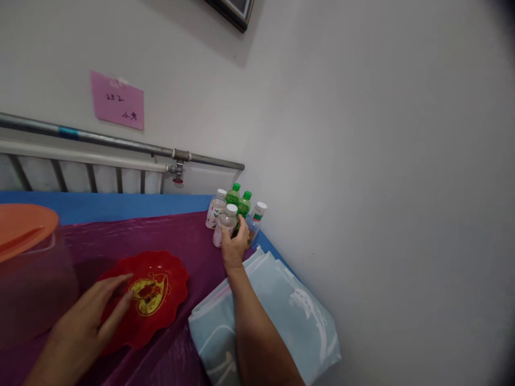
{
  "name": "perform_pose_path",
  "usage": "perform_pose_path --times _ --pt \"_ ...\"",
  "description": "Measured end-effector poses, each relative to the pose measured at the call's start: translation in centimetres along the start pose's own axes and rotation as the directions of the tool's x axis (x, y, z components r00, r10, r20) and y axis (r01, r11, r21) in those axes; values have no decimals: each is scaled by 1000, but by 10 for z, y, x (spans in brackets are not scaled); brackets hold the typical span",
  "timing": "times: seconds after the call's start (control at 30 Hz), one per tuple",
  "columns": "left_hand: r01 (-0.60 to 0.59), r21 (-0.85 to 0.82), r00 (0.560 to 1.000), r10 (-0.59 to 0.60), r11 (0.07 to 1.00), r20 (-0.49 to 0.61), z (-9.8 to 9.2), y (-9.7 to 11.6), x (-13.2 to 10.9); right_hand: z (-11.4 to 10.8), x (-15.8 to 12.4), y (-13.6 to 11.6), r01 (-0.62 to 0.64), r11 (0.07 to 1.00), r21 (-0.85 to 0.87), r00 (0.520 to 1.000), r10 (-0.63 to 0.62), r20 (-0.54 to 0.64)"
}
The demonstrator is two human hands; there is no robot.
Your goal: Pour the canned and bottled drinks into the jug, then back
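My right hand is at the near side of a clear plastic bottle with a white cap, thumb on its front and fingers curled along its right side. Part of the bottle is hidden behind that hand. Close around it stand another white-capped bottle, two green-capped bottles and a clear bottle with a green band. My left hand is open, holding nothing, over the left part of a red scalloped plate with a gold design in its middle.
A clear container with an orange lid stands at the left. Folded light-blue cloth lies beneath my right forearm. Purple sheeting covers the blue tabletop. A pipe with a valve runs along the wall; a pink note hangs above.
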State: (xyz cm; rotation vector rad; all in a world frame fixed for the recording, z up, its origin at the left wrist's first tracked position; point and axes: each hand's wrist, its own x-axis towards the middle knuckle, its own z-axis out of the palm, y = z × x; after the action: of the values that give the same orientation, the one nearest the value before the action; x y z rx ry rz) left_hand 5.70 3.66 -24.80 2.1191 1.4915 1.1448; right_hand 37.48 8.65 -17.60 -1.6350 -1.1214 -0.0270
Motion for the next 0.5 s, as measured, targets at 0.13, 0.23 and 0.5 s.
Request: perform_pose_path --times 0.13,0.23,0.5 --pt "-5 -7 1000 6 1000 12 1 0 0 0 -17 -11 105 985 -135 971 -73 227" --pt "3 -10 1000 -3 1000 26 2 -3 -1 6 -26 -6 130 965 -227 930 -40 364" --pt "-34 -27 999 34 999 -22 -5 11 4 9 -18 19 125 949 -289 925 -6 380"
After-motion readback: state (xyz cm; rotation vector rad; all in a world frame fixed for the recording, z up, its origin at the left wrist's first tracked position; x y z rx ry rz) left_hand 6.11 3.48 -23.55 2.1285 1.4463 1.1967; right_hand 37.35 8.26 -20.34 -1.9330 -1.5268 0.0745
